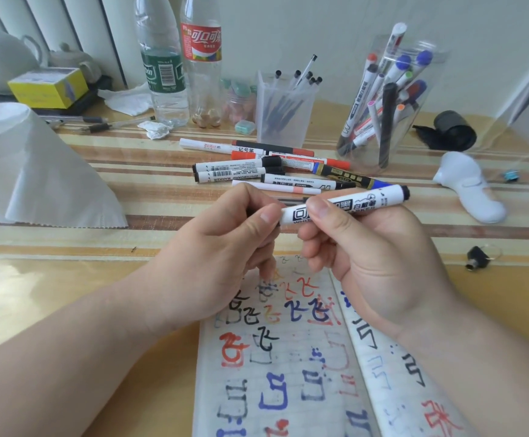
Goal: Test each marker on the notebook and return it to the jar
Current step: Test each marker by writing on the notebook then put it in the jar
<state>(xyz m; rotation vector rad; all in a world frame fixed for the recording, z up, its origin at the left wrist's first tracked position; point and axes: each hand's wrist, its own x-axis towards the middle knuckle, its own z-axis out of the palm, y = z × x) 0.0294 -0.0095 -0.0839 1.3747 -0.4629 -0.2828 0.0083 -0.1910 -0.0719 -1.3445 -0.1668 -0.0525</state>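
My right hand (pixel 360 247) holds a white whiteboard marker (pixel 370 201) with black print level above the notebook, thumb across its barrel. My left hand (pixel 225 247) grips the marker's left end, where the cap is hidden in my curled fingers. The open notebook (pixel 288 373) lies below my hands, covered in black, blue, red and orange test scribbles. The clear plastic jar (pixel 389 99) stands at the back right with several markers in it. A loose pile of markers (pixel 269 168) lies on the table between the jar and my hands.
A translucent pen holder (pixel 285 111) stands left of the jar, two plastic bottles (pixel 181 64) behind it. A paper towel roll (pixel 23 165) sits at the left, a white device (pixel 474 190) and a black roll (pixel 455 130) at the right, a small black clip (pixel 477 260) near my right hand.
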